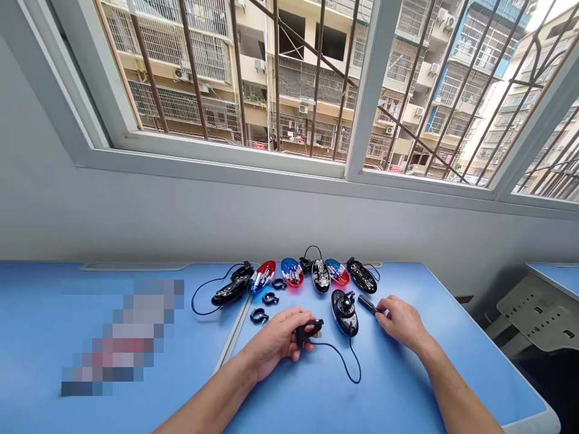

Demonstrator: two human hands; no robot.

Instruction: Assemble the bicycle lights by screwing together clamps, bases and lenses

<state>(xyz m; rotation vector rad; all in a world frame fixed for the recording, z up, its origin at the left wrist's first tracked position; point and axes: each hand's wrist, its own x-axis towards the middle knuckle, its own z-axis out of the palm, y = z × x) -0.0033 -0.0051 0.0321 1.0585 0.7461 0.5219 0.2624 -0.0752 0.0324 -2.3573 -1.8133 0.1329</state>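
My left hand [289, 337] is closed around a black plastic cable switch with a clamp [312, 328], held above the blue table. A thin black cable [346, 361] loops from it to a black oval bike light [345, 313], which lies between my hands with a round mount facing up. To the right, my right hand [400, 319] pinches the end of a slim black tool [368, 304]; it looks like a screwdriver, but my fingers cover part of it. Three black ring clamps [270, 298] lie beyond my left hand.
Along the table's back stand open oval housings: black halves [320, 276] with cables and red-blue halves [262, 277] holding small parts. A blurred patch [122, 337] covers something at left. The blue tabletop [474, 367] ends at right; a barred window [316, 90] is above.
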